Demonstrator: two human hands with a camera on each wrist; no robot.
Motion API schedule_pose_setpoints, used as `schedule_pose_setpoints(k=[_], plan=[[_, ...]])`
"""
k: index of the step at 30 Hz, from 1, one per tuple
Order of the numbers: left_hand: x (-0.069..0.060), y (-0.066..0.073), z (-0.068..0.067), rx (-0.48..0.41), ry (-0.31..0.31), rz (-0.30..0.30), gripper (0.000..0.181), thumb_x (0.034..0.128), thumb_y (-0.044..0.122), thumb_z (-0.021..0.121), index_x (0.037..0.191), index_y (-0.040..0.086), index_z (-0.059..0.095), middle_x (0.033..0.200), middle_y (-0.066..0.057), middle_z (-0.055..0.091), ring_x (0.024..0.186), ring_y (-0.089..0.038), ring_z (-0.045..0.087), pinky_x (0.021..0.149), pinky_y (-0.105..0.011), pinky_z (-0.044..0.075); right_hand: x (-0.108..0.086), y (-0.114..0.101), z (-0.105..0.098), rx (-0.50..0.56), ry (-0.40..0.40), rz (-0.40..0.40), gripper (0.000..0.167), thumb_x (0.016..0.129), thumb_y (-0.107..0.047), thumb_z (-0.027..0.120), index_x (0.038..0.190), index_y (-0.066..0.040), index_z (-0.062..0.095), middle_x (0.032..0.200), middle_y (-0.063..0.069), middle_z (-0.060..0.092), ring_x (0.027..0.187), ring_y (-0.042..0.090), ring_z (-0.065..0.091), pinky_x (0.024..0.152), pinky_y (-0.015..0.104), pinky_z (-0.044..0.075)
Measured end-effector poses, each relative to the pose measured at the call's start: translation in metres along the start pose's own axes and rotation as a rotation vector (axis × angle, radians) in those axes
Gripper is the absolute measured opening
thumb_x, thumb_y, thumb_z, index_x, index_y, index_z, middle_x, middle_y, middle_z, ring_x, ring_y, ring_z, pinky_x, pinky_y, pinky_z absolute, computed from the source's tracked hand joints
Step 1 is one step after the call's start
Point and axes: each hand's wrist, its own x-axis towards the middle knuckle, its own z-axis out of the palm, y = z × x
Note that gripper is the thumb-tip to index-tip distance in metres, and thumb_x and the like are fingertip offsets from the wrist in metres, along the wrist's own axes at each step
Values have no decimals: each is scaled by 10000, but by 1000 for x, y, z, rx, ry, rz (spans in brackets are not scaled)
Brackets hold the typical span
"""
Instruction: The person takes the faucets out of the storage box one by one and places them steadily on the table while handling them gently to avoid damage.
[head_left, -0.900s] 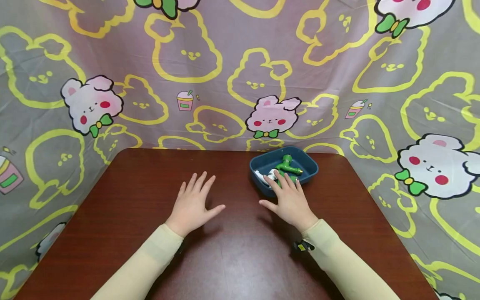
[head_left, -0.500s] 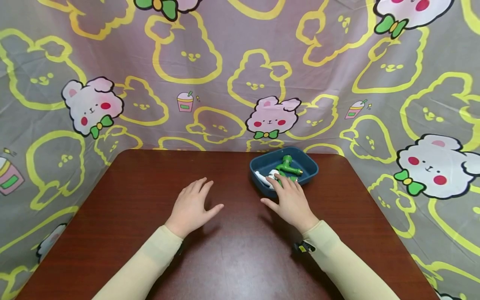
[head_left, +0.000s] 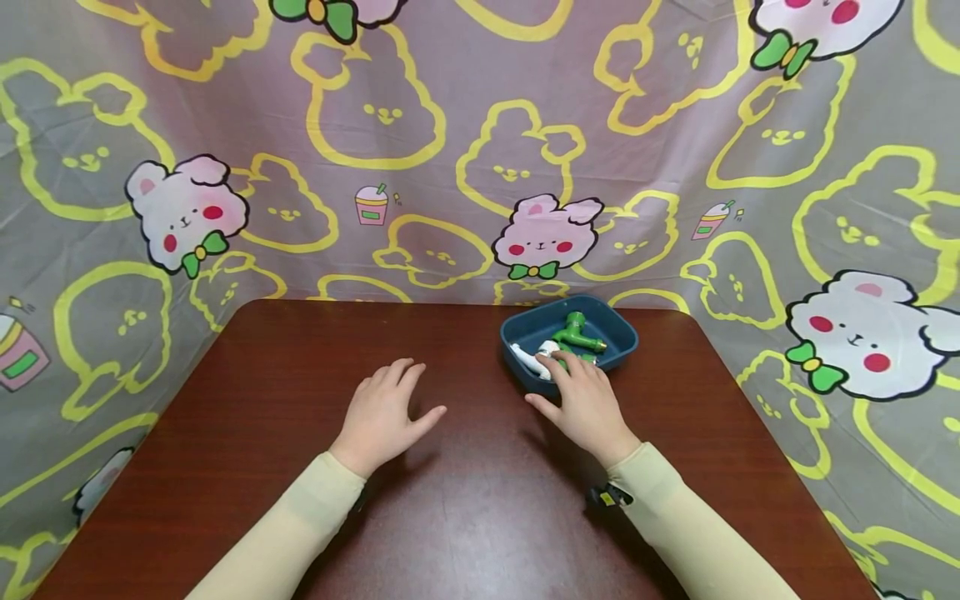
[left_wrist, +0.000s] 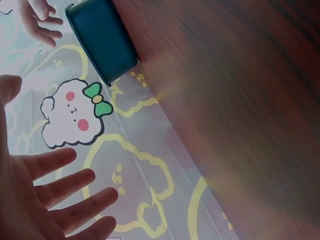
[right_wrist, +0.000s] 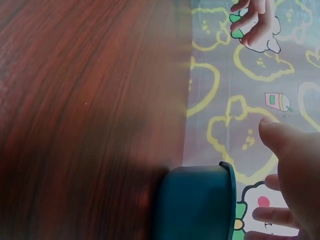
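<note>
My left hand (head_left: 382,417) hovers above the left-middle of the table with its fingers spread and slightly bent, holding nothing. My right hand (head_left: 588,412) hangs in the air just in front of a dark blue bin (head_left: 521,375), palm down, fingers loosely bent and gripping nothing. Inside the bin lie a green tap (head_left: 576,333), a white curved thing (head_left: 531,362) and another green piece, partly hidden by the right fingertips. The left wrist view shows the left palm (left_wrist: 50,200) with fingers apart. In the right wrist view the bin (right_wrist: 195,205) stands below the right hand (right_wrist: 302,180).
The brown wooden table (head_left: 450,517) reaches back to a curtain (head_left: 420,108) printed with rabbits and yellow outlines, which encloses it on the back and sides. The bin stands near the table's far edge, right of centre.
Fingers of both hands have bent a little from a straighter spread. The right hand has shifted very slightly to the right; the bin and its contents stay put.
</note>
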Motion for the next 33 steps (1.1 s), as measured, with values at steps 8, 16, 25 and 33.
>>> schedule_pose_setpoints(k=[8, 16, 25, 33], plan=[[1, -1, 0, 36, 45, 19, 663, 893, 533, 730, 1336, 49, 632, 1296, -145, 633, 1095, -360, 654, 879, -530, 550, 1, 3, 3, 37, 55, -9, 582, 950, -507, 702, 1410, -164, 603, 1341, 132, 600, 1250, 329, 577, 1032, 580, 471], [1, -1, 1, 27, 57, 29, 638, 892, 539, 722, 1305, 59, 647, 1256, -133, 642, 1052, -354, 665, 838, -524, 557, 1, 4, 4, 44, 91, -25, 536, 958, -478, 701, 1370, -142, 634, 1294, 141, 618, 1211, 341, 598, 1009, 573, 486], [2, -2, 1, 29, 34, 18, 635, 907, 574, 690, 1285, 65, 658, 1228, -124, 654, 1050, -349, 666, 848, -519, 553, 2, 7, 5, 45, 101, -38, 461, 966, -436, 706, 1293, -113, 670, 1238, 125, 629, 1128, 342, 620, 975, 540, 498], [1, -2, 2, 30, 38, 20, 637, 896, 567, 711, 1277, 58, 663, 1219, -126, 660, 1040, -352, 670, 839, -518, 557, 2, 9, 6, 36, 92, -51, 443, 969, -416, 707, 1284, -107, 672, 1217, 124, 625, 1122, 345, 613, 973, 540, 496]])
